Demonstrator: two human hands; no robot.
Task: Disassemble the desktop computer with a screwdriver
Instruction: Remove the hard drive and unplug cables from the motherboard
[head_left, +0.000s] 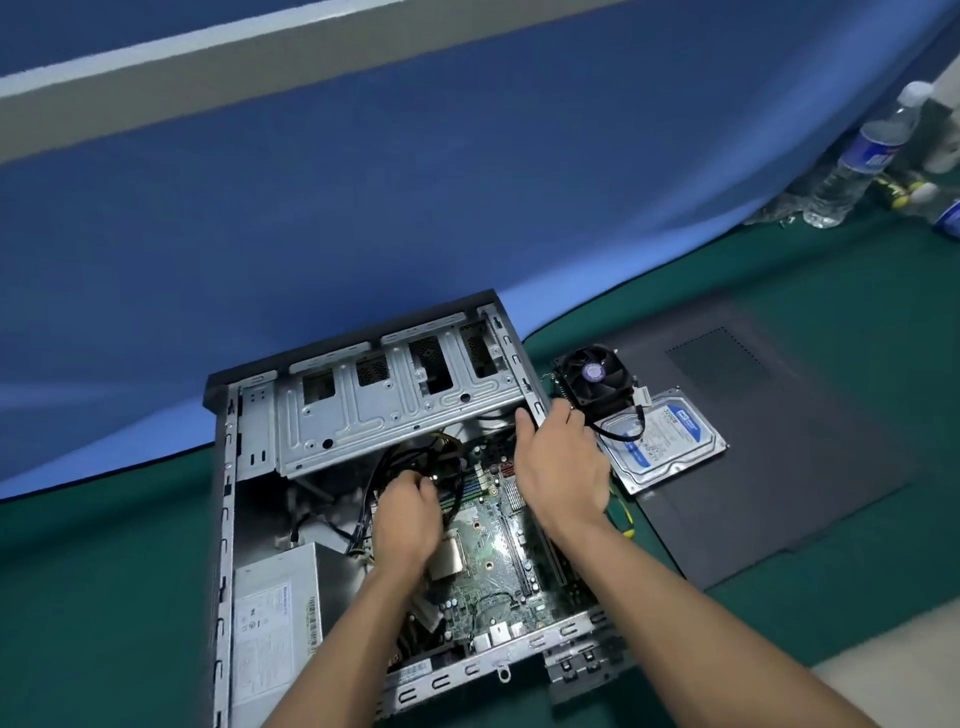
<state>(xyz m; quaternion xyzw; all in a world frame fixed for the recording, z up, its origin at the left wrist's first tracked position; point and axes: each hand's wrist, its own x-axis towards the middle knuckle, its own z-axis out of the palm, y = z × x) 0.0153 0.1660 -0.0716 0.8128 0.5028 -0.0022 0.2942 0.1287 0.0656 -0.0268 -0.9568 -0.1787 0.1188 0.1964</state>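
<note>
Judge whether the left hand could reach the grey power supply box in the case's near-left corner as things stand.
Probably yes: the left hand is inside the open case, and the grey power supply box lies uncovered beside its forearm.

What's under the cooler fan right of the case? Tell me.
The cooler fan sits on the hard drive, which lies on the dark side panel. The drive's part beneath the fan is hidden.
</note>
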